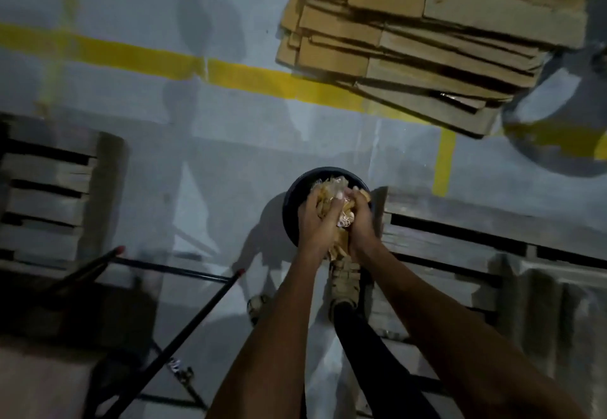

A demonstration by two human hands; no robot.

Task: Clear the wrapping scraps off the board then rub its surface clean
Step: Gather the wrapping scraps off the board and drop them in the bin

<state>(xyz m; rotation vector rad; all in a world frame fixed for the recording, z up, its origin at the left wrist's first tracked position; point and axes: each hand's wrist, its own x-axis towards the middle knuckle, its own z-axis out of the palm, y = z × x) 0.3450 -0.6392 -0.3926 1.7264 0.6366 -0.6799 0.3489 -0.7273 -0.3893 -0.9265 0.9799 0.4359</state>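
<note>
Both my hands are pressed together around a crumpled bundle of tan and clear wrapping scraps (330, 200), held over a round dark bin (294, 195) on the floor. My left hand (313, 221) cups the bundle from the left and my right hand (361, 218) from the right. Scraps stick out above and below my fingers, and some seem to lie inside the bin. The board itself is not clearly visible.
Wooden pallets lie at the left (49, 195) and right (460, 248). A stack of flattened cardboard (427, 34) sits at the upper right. Yellow floor tape (230, 74) crosses the grey floor. Black metal legs (164, 336) stand at the lower left. My feet (343, 284) are below the bin.
</note>
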